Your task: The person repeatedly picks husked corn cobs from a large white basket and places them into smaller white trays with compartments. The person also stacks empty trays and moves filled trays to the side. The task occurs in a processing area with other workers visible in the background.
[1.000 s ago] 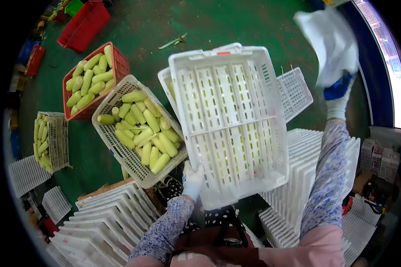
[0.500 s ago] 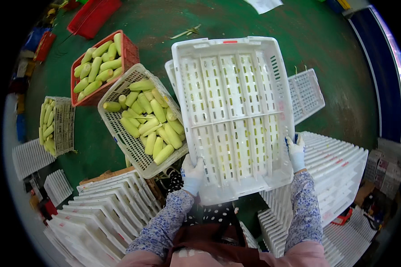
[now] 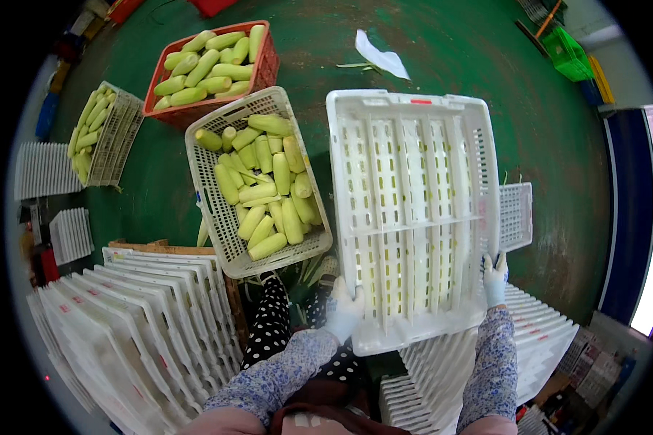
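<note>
A large white slotted plastic tray (image 3: 403, 230), split by ribs into long compartments, is held out in front of me by its two sides. My left hand (image 3: 345, 310), in a white glove, closes on its near left edge. The right hand (image 3: 495, 279), gloved as well, grips the near right side. Nothing lies in the tray; yellow-green shows through the slots in its bottom, and what is beneath is hidden. To its left stands a white crate (image 3: 204, 174) of pale green gourds (image 3: 283, 174), touched by neither hand.
A red crate (image 3: 268, 65) and another pale crate (image 3: 123, 138), both holding gourds, stand at the far left. Stacked white trays rise at the near left (image 3: 130, 326) and near right (image 3: 537, 319). A small white crate (image 3: 516, 216) sits right. White sheeting (image 3: 379, 56) lies on the green floor.
The view has shifted, so the gourd crates appear farther right. The held tray now sits slightly lower in view, with more floor between it and the white gourd crate. Both hands keep their grip.
</note>
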